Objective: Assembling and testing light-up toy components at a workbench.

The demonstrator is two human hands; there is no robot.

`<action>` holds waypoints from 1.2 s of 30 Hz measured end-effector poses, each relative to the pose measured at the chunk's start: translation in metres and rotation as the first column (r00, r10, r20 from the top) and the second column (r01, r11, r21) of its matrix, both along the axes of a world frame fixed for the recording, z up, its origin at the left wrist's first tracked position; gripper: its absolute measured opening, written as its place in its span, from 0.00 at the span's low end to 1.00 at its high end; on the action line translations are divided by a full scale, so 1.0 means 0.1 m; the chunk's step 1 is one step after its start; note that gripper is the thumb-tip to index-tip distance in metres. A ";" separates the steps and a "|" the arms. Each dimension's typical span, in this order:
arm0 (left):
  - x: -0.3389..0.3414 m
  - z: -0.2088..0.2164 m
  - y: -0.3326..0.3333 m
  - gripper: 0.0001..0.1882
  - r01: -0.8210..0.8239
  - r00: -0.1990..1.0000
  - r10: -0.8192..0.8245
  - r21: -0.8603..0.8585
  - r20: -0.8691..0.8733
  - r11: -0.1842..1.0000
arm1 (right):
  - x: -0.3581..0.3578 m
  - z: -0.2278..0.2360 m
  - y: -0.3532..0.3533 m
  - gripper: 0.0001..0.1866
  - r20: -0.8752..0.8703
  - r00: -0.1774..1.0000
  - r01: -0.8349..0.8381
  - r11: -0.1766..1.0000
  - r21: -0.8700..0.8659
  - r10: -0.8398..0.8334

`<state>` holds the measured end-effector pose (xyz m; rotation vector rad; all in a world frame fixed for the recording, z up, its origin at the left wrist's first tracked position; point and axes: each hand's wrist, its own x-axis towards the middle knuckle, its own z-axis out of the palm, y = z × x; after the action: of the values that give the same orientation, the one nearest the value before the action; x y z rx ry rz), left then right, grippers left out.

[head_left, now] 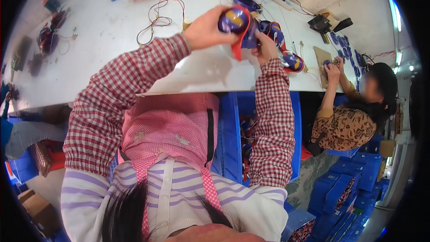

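from my end i've got the left hand (207,29) curled snugly round a glossy, rounded purple-and-red piece (235,20), up over the white table (206,74), in from its front edge. right hand (267,47) is half closed at the other side, fingertips partly hidden, so can't tell if it's gripping. blue bin (230,136) below that edge has hard-to-make-out bits (247,127), partly blocked by the checked sleeve (274,121).

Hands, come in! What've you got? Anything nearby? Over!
Left hand gripping the purple-and-red piece. Right hand on its right side. Similar pieces close by on the white table.
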<state>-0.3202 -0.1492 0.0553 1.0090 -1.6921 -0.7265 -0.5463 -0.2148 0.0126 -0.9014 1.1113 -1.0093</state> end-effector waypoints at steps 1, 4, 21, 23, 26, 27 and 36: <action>0.04 0.19 0.05 0.35 0.123 0.968 -0.078 0.180 -0.240 0.976 | -0.02 -0.01 -0.05 0.09 -0.027 1.000 0.011 1.000 0.009 -0.011; 0.18 0.55 0.08 0.34 0.277 0.878 -0.136 0.254 -0.460 0.927 | -0.10 -0.04 -0.15 0.09 -0.115 0.992 0.047 0.999 0.025 -0.044; 1.12 0.60 1.20 0.50 0.406 0.909 -0.320 0.393 -0.266 0.825 | -0.56 0.07 -0.04 0.14 -0.342 0.939 -0.028 0.999 0.018 0.032; 1.21 0.64 1.35 0.50 0.347 0.937 -0.306 0.381 -0.166 0.857 | -0.60 0.05 0.00 0.13 -0.280 0.958 -0.059 0.998 0.018 0.062; 1.38 0.62 1.51 0.50 0.251 0.966 -0.253 0.383 -0.047 0.889 | -0.65 0.02 0.05 0.13 -0.190 0.974 -0.119 0.993 0.016 0.119; 1.43 0.61 1.56 0.50 0.188 0.976 -0.215 0.390 0.026 0.901 | -0.66 -0.01 0.06 0.13 -0.161 0.977 -0.140 0.990 0.015 0.141; 2.11 0.67 2.07 0.45 -0.042 0.976 -0.036 0.344 0.216 0.938 | -0.34 -0.02 0.21 0.15 -0.010 0.994 -0.108 0.990 -0.093 0.108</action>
<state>-0.1087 0.0582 0.1225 1.3798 -1.7856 -0.9639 -0.5798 -0.1938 0.0108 -1.0291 1.0143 -0.9766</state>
